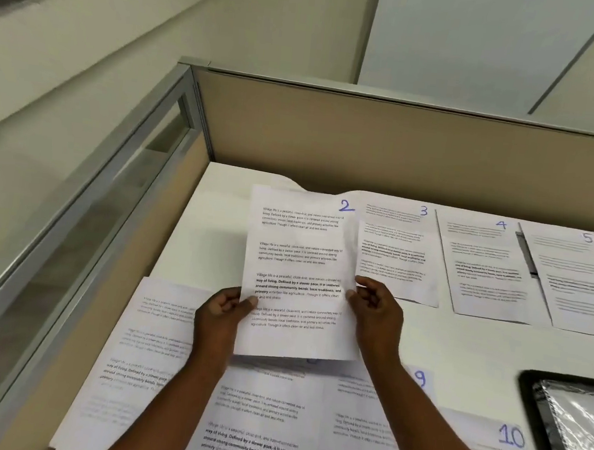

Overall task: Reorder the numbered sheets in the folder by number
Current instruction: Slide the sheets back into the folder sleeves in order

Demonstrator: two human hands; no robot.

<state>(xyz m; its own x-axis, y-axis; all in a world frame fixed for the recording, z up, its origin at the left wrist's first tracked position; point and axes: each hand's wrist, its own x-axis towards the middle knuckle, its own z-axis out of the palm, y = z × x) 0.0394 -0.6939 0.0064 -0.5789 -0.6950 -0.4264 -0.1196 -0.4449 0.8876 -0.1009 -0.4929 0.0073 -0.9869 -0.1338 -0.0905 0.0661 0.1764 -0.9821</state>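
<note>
Sheet 2 (pixel 297 246), white with printed text and a blue handwritten number, is lifted above the desk. My left hand (pixel 222 314) pinches its lower left edge and my right hand (pixel 375 306) pinches its right edge. Flat in a row along the back lie sheet 3 (pixel 395 250), sheet 4 (pixel 485 266) and sheet 5 (pixel 575 279). Nearer me lie sheet 9 (pixel 418 380), sheet 10 (pixel 507 441) and other sheets whose numbers are hidden under my arms. The black folder (pixel 543 415) with its clear sleeve sits at the right edge.
A white desk (pixel 459 344) fills the corner of a cubicle. A beige partition (pixel 370 141) stands behind it and a glass and metal divider (pixel 107 205) runs down the left. A dark strip lies between sheets 4 and 5.
</note>
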